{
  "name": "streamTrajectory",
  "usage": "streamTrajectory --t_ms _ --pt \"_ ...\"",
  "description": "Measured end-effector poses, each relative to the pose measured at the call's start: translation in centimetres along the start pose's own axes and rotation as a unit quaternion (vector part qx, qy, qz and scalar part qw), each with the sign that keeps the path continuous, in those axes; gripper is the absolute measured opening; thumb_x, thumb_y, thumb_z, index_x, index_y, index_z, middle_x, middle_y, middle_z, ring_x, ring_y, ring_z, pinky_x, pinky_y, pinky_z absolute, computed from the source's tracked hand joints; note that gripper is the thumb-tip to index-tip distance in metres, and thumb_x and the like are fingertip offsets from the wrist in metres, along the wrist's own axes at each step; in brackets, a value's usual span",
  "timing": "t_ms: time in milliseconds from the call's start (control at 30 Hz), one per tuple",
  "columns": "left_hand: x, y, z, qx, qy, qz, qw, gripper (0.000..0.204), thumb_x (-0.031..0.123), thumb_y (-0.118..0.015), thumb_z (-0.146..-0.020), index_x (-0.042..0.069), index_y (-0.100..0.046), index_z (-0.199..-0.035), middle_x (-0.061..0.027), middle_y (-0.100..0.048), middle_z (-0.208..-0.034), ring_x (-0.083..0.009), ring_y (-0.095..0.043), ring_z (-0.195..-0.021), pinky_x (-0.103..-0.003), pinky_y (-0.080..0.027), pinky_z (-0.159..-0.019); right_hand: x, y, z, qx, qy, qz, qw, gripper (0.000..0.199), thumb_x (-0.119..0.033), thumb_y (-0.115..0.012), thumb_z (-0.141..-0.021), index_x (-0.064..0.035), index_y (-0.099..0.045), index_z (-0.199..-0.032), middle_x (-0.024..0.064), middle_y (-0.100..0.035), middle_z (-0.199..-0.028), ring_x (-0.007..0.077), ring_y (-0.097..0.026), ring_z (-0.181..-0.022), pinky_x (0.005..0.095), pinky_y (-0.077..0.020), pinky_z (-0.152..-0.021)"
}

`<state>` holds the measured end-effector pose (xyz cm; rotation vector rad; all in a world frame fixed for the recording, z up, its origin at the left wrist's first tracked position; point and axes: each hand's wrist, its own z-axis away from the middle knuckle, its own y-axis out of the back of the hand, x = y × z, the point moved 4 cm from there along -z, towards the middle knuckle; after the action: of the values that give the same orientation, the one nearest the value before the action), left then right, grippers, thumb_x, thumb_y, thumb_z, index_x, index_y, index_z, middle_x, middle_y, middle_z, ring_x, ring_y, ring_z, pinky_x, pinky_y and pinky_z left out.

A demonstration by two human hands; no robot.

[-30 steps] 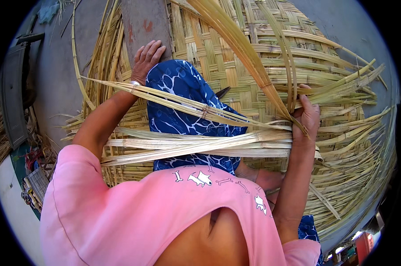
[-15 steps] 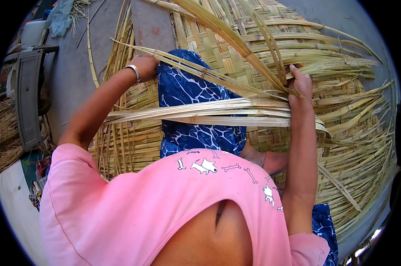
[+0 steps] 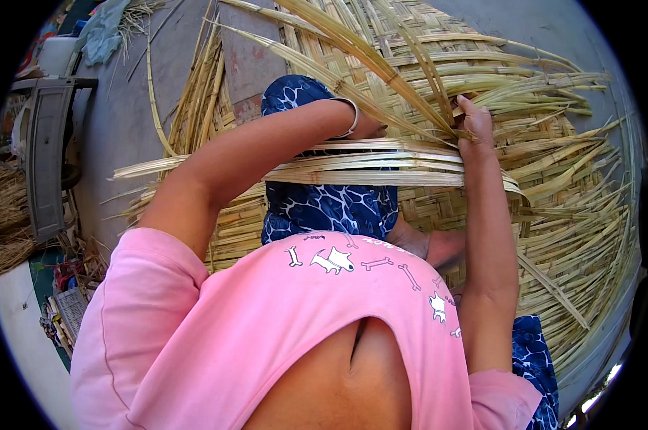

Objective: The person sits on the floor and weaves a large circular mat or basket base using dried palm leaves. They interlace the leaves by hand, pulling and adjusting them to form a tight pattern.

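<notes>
Head view: the right hand grasps long strips slanting over the woven mat; whether the left hand, near them, grips anything, I cannot tell. Strip-weaving seems underway; next calls for keeping those strips pinched.

The left arm angled from a bent elbow near nine o'clock to one o'clock, where the left hand sat, its fingers mostly hidden. The right forearm stood upright toward two o'clock, the right hand pinched closed.
</notes>
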<state>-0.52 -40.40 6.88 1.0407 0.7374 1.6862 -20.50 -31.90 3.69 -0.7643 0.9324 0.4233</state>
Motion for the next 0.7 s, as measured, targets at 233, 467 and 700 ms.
streamTrajectory --t_ms 233,467,700 --pt "-2.1 -2.8 -3.7 -0.016 0.107 -0.043 0.993 0.031 0.025 -0.05 -0.087 0.001 -0.062 -0.102 -0.0203 -0.063 -0.102 -0.0359 -0.058 -0.099 -0.043 -0.045 -0.086 0.0 0.3 0.0 0.033 0.007 0.01 0.999 0.018 -0.005 -0.057 -0.083 -0.0015 -0.057 -0.1 0.0077 -0.063 -0.087 0.0179 -0.062 -0.073 0.0317 -0.05 -0.066" --pt "-1.9 -1.9 -3.0 -0.048 0.141 0.01 0.989 0.029 0.024 -0.05 -0.086 0.002 -0.062 -0.101 -0.0196 -0.063 -0.102 -0.0349 -0.059 -0.098 -0.042 -0.046 -0.086 0.0 0.2 0.0 0.007 -0.008 -0.011 1.0 0.02 -0.005 -0.058 -0.082 -0.0027 -0.056 -0.102 0.0069 -0.062 -0.089 0.0183 -0.061 -0.074 0.0331 -0.0498 -0.064" --pt "3.8 2.4 1.9 -0.144 0.03 -0.016 0.989 0.025 0.021 -0.051 -0.085 0.003 -0.063 -0.098 -0.0183 -0.063 -0.099 -0.033 -0.06 -0.095 -0.039 -0.047 -0.084 0.8 1.1 -0.8 0.012 -0.038 -0.03 0.999 0.022 -0.005 -0.059 -0.083 -0.0014 -0.054 -0.105 0.0093 -0.062 -0.093 0.0208 -0.061 -0.081 0.035 -0.0499 -0.072"
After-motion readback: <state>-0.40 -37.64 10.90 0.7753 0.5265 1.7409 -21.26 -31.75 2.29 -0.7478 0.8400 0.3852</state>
